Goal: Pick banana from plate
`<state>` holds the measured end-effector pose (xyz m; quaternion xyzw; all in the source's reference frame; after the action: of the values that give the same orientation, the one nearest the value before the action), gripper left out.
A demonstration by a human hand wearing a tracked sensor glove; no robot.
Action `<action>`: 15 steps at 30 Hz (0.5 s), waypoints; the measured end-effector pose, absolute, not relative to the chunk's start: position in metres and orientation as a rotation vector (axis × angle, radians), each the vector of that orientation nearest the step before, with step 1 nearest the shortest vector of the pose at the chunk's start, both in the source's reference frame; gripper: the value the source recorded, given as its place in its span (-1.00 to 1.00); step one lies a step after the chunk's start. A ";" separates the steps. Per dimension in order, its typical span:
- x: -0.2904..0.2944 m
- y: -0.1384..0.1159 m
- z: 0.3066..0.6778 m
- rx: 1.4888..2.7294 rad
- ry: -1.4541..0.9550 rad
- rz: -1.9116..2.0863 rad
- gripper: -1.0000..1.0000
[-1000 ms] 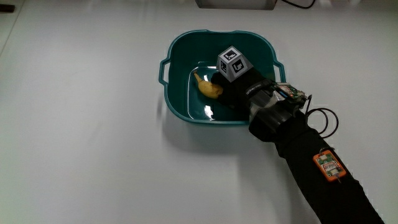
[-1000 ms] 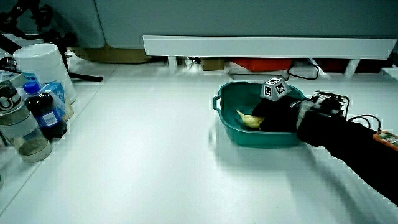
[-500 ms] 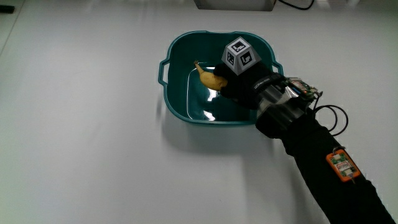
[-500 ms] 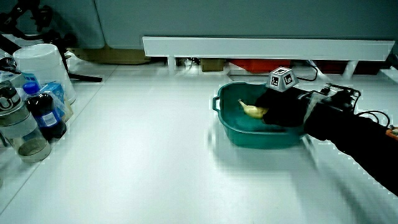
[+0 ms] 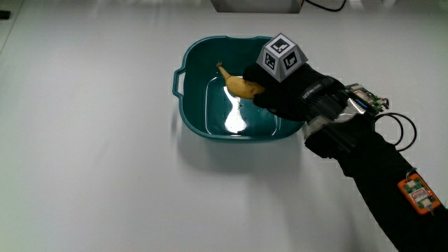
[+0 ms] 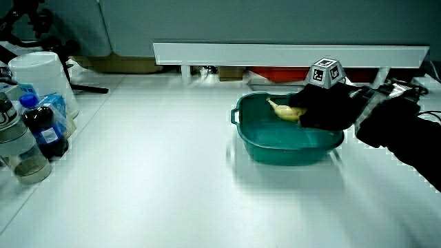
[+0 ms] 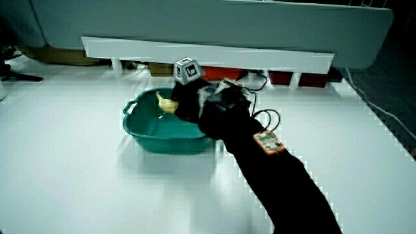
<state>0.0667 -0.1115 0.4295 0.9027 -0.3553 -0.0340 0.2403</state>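
Main view: hand (image 5: 294, 94) pinching banana (image 5: 238, 85) by one end, held above the teal basin (image 5: 183, 112); its long axis sticks out past the fingertips, pointing away from the forearm (image 5: 371, 168) imo.

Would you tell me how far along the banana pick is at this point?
Done: the hand has closed on the banana. In hand: a side view shows the banana raised to about rim height of the teal basin. Left: carrying it clear of the basin.
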 end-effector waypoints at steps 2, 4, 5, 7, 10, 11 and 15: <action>0.065 -0.109 0.425 2.471 -0.994 -0.093 1.00; 0.065 -0.107 0.424 2.463 -1.007 -0.086 1.00; 0.066 -0.106 0.425 2.463 -1.011 -0.088 1.00; 0.068 -0.102 0.420 2.478 -1.022 -0.072 1.00; 0.072 -0.094 0.410 2.506 -1.066 -0.072 1.00; 0.073 -0.091 0.404 2.510 -1.074 -0.059 1.00; 0.074 -0.072 0.381 2.528 -1.162 -0.031 1.00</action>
<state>0.0738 -0.0717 0.3811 0.8940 -0.4109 -0.0108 0.1786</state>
